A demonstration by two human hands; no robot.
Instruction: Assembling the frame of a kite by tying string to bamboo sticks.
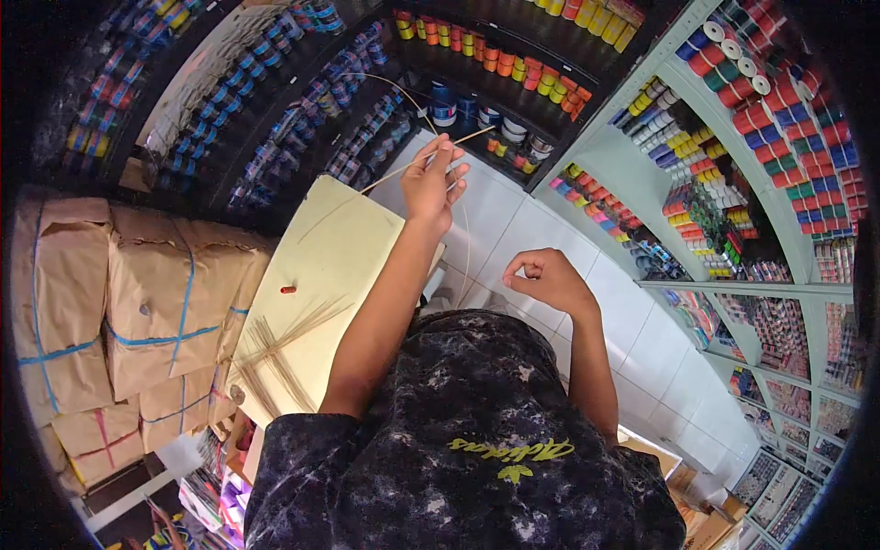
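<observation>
My left hand (429, 186) is raised beyond the far right side of a pale yellow tabletop, its fingers pinched on thin tan strips (400, 172). One strip crosses the fingers at a slant, and another curves up and away to the left. A fine pale strand (467, 229) hangs below this hand and bends toward my body. My right hand (550, 280) is held over the tiled floor, apart from the left, with thumb and forefinger curled together. Anything between those fingertips is too small to make out. Many thin brown sticks (275, 353) lie crossed on the tabletop (344, 225).
A small red-orange object (288, 290) lies on the tabletop. Brown paper parcels (165, 293) tied with blue string are stacked at the left. Dark shelves (367, 37) of spools and tubs stand ahead; pale green shelves (632, 174) of coloured spools line the right. White tiles (513, 229) cover the floor.
</observation>
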